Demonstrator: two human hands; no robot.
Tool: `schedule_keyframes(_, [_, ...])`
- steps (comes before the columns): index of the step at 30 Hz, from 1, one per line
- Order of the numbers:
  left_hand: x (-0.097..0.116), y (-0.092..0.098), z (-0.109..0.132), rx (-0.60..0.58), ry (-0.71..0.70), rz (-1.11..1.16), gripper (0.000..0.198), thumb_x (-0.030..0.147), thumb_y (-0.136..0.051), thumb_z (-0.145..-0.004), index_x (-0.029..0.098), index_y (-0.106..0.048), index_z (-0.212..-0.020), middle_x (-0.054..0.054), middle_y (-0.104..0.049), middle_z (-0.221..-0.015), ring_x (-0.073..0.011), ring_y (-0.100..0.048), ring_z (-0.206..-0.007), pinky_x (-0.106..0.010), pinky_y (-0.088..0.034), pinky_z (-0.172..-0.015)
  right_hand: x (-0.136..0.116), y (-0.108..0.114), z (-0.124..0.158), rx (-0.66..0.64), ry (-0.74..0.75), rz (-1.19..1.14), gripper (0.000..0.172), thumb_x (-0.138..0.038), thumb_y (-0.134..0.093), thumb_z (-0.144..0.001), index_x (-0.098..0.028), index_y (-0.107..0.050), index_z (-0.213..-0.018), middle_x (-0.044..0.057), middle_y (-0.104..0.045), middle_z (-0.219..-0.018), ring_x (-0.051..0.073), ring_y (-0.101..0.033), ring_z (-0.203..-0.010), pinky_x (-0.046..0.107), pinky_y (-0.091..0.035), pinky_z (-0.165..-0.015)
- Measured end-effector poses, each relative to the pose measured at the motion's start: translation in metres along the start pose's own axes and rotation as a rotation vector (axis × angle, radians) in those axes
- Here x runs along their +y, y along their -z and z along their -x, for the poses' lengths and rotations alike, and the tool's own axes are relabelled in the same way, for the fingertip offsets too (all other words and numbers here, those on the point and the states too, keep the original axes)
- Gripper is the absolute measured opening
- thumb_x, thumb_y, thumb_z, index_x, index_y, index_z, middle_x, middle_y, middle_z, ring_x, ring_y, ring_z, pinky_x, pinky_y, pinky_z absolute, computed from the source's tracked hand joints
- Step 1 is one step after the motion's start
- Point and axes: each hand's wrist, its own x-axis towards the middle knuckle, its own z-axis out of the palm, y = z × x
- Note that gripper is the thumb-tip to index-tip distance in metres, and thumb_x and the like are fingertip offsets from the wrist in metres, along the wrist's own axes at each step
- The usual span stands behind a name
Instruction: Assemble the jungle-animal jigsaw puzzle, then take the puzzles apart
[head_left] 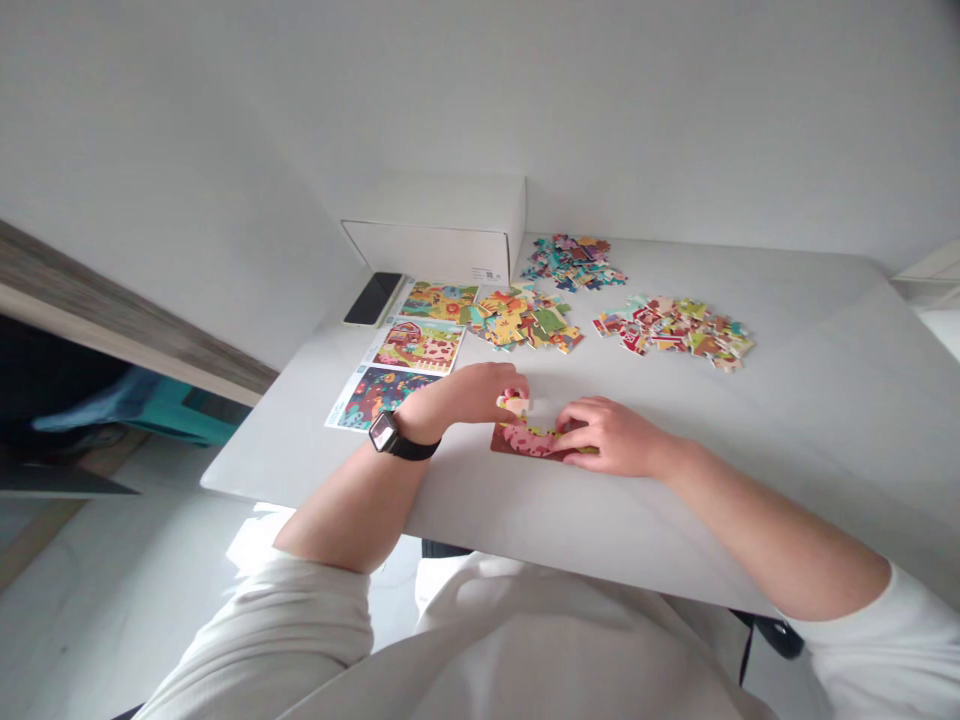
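Note:
A partly joined jigsaw puzzle (529, 441), pink with a dark red lower edge, lies flat near the table's front. Above its left part, my left hand (484, 392) pinches a light jigsaw puzzle piece (513, 403) with some red on it. Whether that piece touches the joined ones I cannot tell. My right hand (611, 436) grips the right end of the joined puzzle, its fingers bent and covering part of it. A black smartwatch (382, 431) is on my left wrist.
Behind my hands lie a yellow-green pile of pieces (525, 318), a red-green pile (679, 330) and a blue-purple pile (574, 262). Picture sheets (420, 346) lie at the left, near a phone (373, 298). A white box (431, 245) stands against the wall.

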Motion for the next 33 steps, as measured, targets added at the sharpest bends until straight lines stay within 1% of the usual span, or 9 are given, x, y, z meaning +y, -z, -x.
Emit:
schedule_keyframes(3, [-0.001, -0.001, 0.000, 0.002, -0.008, 0.004, 0.024, 0.033, -0.075, -0.090, 0.027, -0.076, -0.113, -0.002, -0.069, -0.110, -0.0184, -0.068, -0.095, -0.027, -0.047, -0.078, -0.001, 0.001, 0.000, -0.010, -0.020, -0.011, 0.027, -0.026, -0.080, -0.095, -0.033, -0.085, -0.120, 0.007, -0.073, -0.114, 0.023, -0.072, -0.103, 0.039, -0.053, -0.095])
schedule_keyframes(8, [-0.002, -0.004, 0.000, 0.053, -0.064, -0.005, 0.026, 0.035, -0.076, -0.091, 0.026, -0.075, -0.114, -0.004, -0.068, -0.113, -0.0221, -0.067, -0.104, -0.030, -0.049, -0.089, -0.002, 0.000, -0.001, 0.007, -0.018, 0.012, 0.025, -0.029, -0.082, -0.094, -0.032, -0.086, -0.118, 0.007, -0.074, -0.114, 0.023, -0.072, -0.101, 0.038, -0.053, -0.094])
schedule_keyframes(12, [0.005, -0.007, -0.003, 0.018, -0.097, -0.058, 0.025, 0.038, -0.079, -0.089, 0.024, -0.073, -0.109, -0.006, -0.066, -0.113, -0.0243, -0.065, -0.106, -0.032, -0.048, -0.089, -0.002, -0.002, -0.002, 0.008, -0.012, 0.033, 0.024, -0.031, -0.082, -0.094, -0.033, -0.086, -0.118, 0.006, -0.075, -0.115, 0.022, -0.072, -0.099, 0.037, -0.053, -0.095])
schedule_keyframes(15, [0.008, -0.011, -0.004, -0.001, -0.088, -0.056, 0.029, 0.042, -0.080, -0.090, 0.025, -0.074, -0.113, -0.006, -0.065, -0.116, -0.0251, -0.064, -0.107, -0.034, -0.048, -0.091, -0.003, -0.002, -0.003, 0.008, -0.020, 0.034, 0.024, -0.032, -0.081, -0.096, -0.034, -0.085, -0.119, 0.006, -0.075, -0.116, 0.022, -0.072, -0.101, 0.038, -0.053, -0.098])
schedule_keyframes(19, [0.006, -0.014, -0.004, -0.004, -0.078, -0.029, 0.034, 0.039, -0.083, -0.088, 0.026, -0.074, -0.118, -0.006, -0.066, -0.119, -0.0264, -0.065, -0.111, -0.036, -0.048, -0.097, -0.004, -0.001, -0.004, 0.008, -0.030, 0.038, 0.023, -0.034, -0.079, -0.098, -0.035, -0.085, -0.119, 0.005, -0.075, -0.116, 0.021, -0.072, -0.102, 0.038, -0.053, -0.101])
schedule_keyframes(23, [0.003, -0.014, -0.004, -0.008, -0.085, 0.006, 0.032, 0.038, -0.080, -0.089, 0.027, -0.074, -0.118, -0.006, -0.066, -0.118, -0.0259, -0.066, -0.110, -0.036, -0.050, -0.097, -0.005, -0.001, -0.005, -0.002, -0.024, 0.054, 0.025, -0.034, -0.080, -0.097, -0.034, -0.085, -0.121, 0.005, -0.075, -0.116, 0.022, -0.072, -0.102, 0.037, -0.053, -0.099])
schedule_keyframes(25, [0.003, -0.013, -0.005, 0.020, -0.093, 0.028, 0.028, 0.035, -0.078, -0.090, 0.027, -0.074, -0.117, -0.006, -0.067, -0.118, -0.0251, -0.066, -0.110, -0.035, -0.051, -0.096, -0.003, 0.000, -0.005, 0.013, -0.021, 0.046, 0.026, -0.035, -0.078, -0.098, -0.034, -0.084, -0.123, 0.005, -0.076, -0.116, 0.021, -0.073, -0.100, 0.036, -0.054, -0.098])
schedule_keyframes(28, [0.004, -0.012, -0.005, 0.118, -0.100, 0.061, 0.025, 0.036, -0.073, -0.095, 0.026, -0.074, -0.117, -0.006, -0.068, -0.116, -0.0244, -0.068, -0.107, -0.036, -0.053, -0.095, 0.003, 0.008, -0.003, 0.089, -0.049, 0.017, 0.022, -0.035, -0.072, -0.102, -0.031, -0.084, -0.120, 0.005, -0.077, -0.115, 0.019, -0.073, -0.096, 0.034, -0.054, -0.094])
schedule_keyframes(33, [0.001, -0.012, -0.005, 0.262, -0.119, 0.040, 0.027, 0.044, -0.062, -0.105, 0.023, -0.074, -0.118, -0.008, -0.071, -0.116, -0.0250, -0.071, -0.107, -0.038, -0.055, -0.095, 0.021, 0.036, 0.006, 0.266, -0.207, 0.034, 0.021, -0.030, -0.067, -0.104, -0.027, -0.084, -0.115, 0.006, -0.079, -0.111, 0.019, -0.073, -0.095, 0.033, -0.056, -0.088])
